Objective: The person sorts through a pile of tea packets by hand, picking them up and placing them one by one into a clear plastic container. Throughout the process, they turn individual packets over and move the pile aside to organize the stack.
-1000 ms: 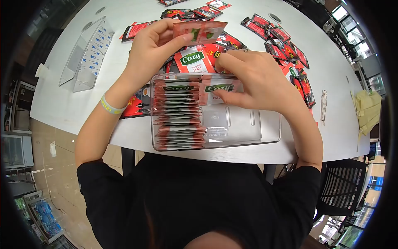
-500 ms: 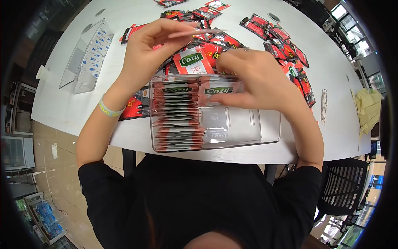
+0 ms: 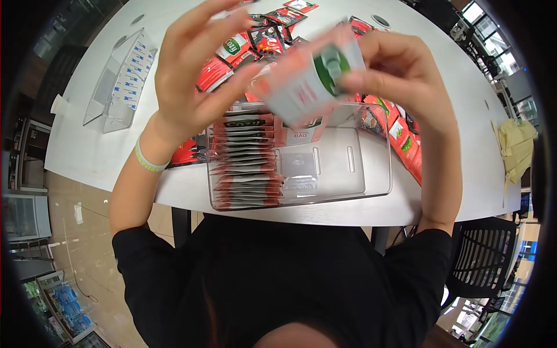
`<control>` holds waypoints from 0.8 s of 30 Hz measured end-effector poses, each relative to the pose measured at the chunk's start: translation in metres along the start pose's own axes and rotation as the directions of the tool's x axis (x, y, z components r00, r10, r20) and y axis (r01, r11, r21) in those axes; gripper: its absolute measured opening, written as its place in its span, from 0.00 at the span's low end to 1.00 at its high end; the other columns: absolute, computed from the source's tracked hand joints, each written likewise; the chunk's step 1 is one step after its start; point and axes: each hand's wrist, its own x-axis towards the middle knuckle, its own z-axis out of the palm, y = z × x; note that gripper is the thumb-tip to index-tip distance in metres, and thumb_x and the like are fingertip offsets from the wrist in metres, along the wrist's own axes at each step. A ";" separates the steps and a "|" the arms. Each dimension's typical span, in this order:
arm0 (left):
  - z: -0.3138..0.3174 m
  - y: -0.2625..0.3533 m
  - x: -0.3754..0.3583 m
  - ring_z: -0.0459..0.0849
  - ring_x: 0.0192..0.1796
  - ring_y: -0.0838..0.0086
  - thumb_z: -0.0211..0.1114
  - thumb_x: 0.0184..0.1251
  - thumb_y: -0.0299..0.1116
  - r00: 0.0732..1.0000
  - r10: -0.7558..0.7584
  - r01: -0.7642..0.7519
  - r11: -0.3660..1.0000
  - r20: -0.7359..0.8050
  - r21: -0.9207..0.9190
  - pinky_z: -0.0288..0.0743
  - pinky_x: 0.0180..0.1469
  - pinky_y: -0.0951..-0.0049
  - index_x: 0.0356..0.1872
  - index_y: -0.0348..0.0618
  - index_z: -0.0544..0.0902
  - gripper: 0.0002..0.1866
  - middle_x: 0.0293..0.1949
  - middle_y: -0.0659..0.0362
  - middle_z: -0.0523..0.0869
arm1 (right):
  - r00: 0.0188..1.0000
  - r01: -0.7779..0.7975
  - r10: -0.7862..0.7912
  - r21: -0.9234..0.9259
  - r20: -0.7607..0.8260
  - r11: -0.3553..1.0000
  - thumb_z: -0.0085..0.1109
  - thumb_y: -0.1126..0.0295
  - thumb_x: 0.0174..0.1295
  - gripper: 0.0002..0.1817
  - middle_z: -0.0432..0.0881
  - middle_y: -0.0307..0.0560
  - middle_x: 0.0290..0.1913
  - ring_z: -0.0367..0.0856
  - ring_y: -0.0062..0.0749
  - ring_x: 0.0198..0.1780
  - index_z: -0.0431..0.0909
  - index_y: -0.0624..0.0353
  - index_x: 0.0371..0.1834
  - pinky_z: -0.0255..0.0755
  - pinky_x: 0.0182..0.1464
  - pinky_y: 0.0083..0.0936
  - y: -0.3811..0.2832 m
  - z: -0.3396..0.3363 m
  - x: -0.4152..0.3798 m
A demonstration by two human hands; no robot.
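Observation:
My right hand (image 3: 400,78) pinches a red and white sachet with a green label (image 3: 313,75), blurred and tilted above the clear plastic box (image 3: 371,194). At the sachet's left edge is my left hand (image 3: 197,69), its fingers spread and nothing visible in its grip. Inside the box, a row of upright sachets (image 3: 246,168) fills the left side. Another sachet marked ĐÀO (image 3: 299,134) leans at the back, beside that row. Behind the box lie loose red and black sachets (image 3: 268,39), partly hidden by my hands.
A clear acrylic holder (image 3: 119,84) with blue-marked strips stands at the left of the white table (image 3: 464,156). More red packets (image 3: 406,142) lie right of the box. A yellow bag (image 3: 515,151) is at the right edge, above a black chair (image 3: 484,255).
My right hand has risen from the box and now holds a sachet in the air. My left hand has opened; the thin sachet it held is no longer in its grip.

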 end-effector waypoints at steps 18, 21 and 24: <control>-0.019 -0.057 -0.023 0.81 0.59 0.68 0.65 0.69 0.36 0.854 -0.515 0.464 0.819 0.075 0.339 0.74 0.59 0.71 0.58 0.43 0.81 0.19 0.62 0.54 0.78 | 0.912 0.265 -0.344 -0.961 0.224 0.077 0.74 0.58 0.41 0.21 0.74 0.36 0.28 0.80 0.30 0.32 0.71 0.53 0.30 0.75 0.27 0.26 0.021 0.046 -0.004; -0.023 -0.067 -0.028 0.86 0.47 0.67 0.67 0.66 0.37 0.862 -0.506 0.462 0.807 0.028 0.368 0.78 0.46 0.72 0.51 0.43 0.84 0.16 0.53 0.53 0.83 | 0.902 0.290 -0.371 -0.947 0.223 0.135 0.75 0.57 0.40 0.25 0.72 0.37 0.32 0.79 0.29 0.36 0.70 0.52 0.35 0.75 0.26 0.25 0.030 0.049 -0.003; -0.025 -0.067 -0.030 0.85 0.46 0.69 0.67 0.65 0.44 0.680 -0.712 0.642 0.693 0.173 0.328 0.76 0.48 0.73 0.44 0.40 0.87 0.18 0.43 0.55 0.88 | 0.938 0.251 -0.282 -0.957 0.203 0.146 0.74 0.57 0.41 0.23 0.73 0.37 0.31 0.80 0.29 0.34 0.71 0.52 0.34 0.74 0.25 0.25 0.030 0.054 -0.005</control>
